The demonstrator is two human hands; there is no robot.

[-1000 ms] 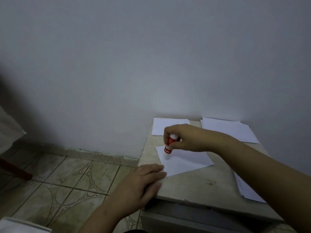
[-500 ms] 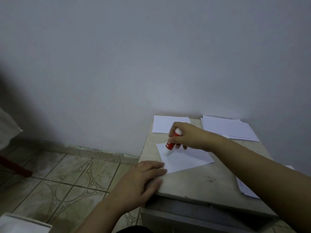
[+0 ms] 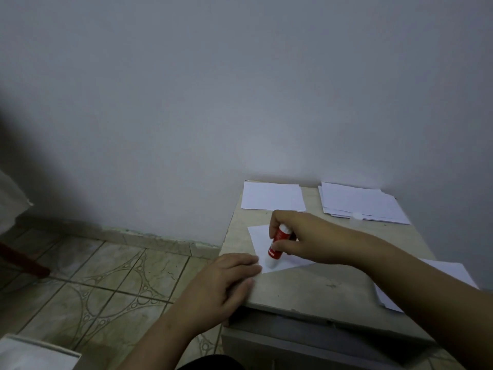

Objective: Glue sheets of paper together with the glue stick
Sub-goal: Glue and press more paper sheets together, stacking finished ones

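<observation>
Glue stick (image 3: 277, 245): red tube, white tip down on the sheet of paper (image 3: 260, 236), near that sheet's near-left corner; the contact point itself is small and slightly blurred.
Long axis: tilted, top leaning away and to the right, tip toward the person and the left hand.
Right hand (image 3: 301, 236): fingers curled round the tube, thumb on its near side; it is the hand that drives the glue.
Sheet of paper: lies at an angle on the tabletop (image 3: 320, 287), one corner pointing toward the near-left edge.
Left hand (image 3: 226, 279): flat, fingers straight, pressing at the sheet's near corner just beside the glue tip, holding nothing.
Key relation: the unglued stretch of sheet runs away and to the right of the tip, so the next stroke likely travels away from the left hand.
Round about: paper stack (image 3: 357, 204) and single sheet (image 3: 272, 196) at the wall, small white cap (image 3: 357, 216) by the stack.
</observation>
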